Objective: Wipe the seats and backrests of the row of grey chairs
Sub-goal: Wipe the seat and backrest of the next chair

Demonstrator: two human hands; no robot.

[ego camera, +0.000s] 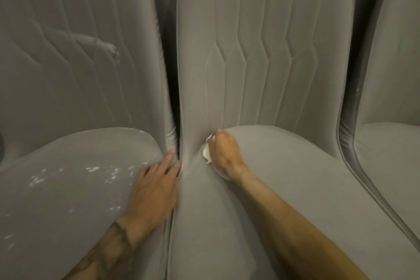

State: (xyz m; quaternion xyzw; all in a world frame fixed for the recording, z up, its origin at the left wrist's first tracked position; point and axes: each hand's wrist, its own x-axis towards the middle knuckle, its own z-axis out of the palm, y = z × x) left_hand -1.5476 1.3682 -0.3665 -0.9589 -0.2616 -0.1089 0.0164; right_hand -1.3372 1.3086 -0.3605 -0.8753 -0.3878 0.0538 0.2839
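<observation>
Three grey upholstered chairs show, the outer two cut off by the frame edges. The right hand (223,151) is closed over a small white cloth (206,153), mostly hidden beneath it, at the back left corner of the middle seat (284,188). The left hand (154,185) lies flat, fingers spread, on the right edge of the white-flecked left seat (68,177).

The white cloth (206,153) is mostly hidden under the right hand (223,154), only scraps showing. The left hand's fingertips (176,165) sink into the gap between seats. The right chair (391,134) is cut off by the frame edge.
</observation>
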